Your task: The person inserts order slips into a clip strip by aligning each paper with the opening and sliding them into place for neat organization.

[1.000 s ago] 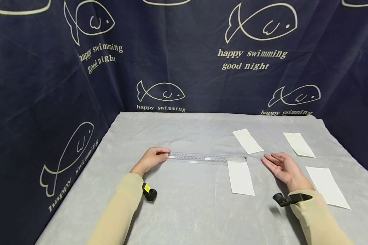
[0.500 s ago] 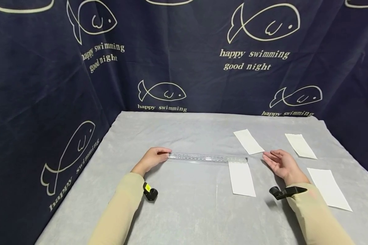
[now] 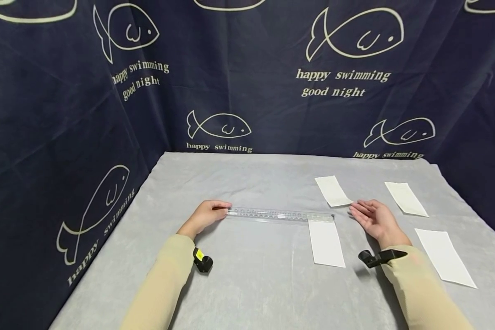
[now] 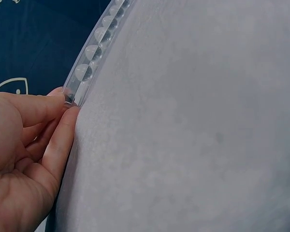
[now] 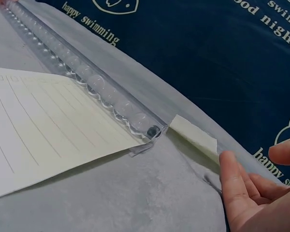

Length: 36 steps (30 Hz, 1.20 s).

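Observation:
My left hand (image 3: 204, 215) pinches the left end of a long clear plastic strip (image 4: 93, 52) between thumb and fingers. A row of clear round bulges runs along the strip, and a small dark spot marks its right end. Under that end lies a white sheet of paper (image 3: 327, 243); the right wrist view shows ruled lines and small printed squares on it. My right hand (image 3: 377, 223) is beside the strip's far end, palm turned up, fingers fairly straight. Its fingertips meet the near corner of another white paper (image 3: 332, 190), which looks slightly lifted there.
Two more white papers lie on the right, one farther back (image 3: 406, 198) and one nearer (image 3: 445, 257). A grey cloth (image 3: 251, 275) covers the table. Dark blue curtains (image 3: 272, 59) with fish prints stand behind and at both sides.
My right hand has moved up and to the left, reaching the back paper's corner, which has shifted slightly left. My left hand keeps its pinch on the clear plastic strip.

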Available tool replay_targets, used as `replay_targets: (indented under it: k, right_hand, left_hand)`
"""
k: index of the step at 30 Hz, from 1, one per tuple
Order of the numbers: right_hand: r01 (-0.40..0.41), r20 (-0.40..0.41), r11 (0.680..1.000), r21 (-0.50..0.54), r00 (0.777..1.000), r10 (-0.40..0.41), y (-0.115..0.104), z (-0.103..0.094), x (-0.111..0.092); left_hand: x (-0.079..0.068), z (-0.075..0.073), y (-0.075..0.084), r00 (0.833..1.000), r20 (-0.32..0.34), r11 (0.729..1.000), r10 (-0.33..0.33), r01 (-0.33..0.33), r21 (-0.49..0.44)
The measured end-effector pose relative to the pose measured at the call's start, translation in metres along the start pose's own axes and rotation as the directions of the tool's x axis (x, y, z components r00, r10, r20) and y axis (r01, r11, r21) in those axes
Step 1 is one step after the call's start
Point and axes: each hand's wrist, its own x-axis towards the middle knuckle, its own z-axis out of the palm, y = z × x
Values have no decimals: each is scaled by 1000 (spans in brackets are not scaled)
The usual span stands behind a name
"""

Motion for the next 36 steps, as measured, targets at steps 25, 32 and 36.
replay_targets:
  k: [25, 32, 36]
  right_hand:
    - [66, -214, 982, -176, 971, -104, 6, 24, 31]
    - [66, -191, 948, -311, 973, -131, 10, 26, 32]
    - [48, -145, 927, -373, 983, -110, 10, 26, 30]
  left_hand:
    - [0, 1, -2, 1000, 2, 999, 8, -8, -34]
    - [1, 1, -3, 1000, 1, 999, 0, 0, -43]
    - [1, 0, -3, 1000, -1, 1000, -1, 1, -24]
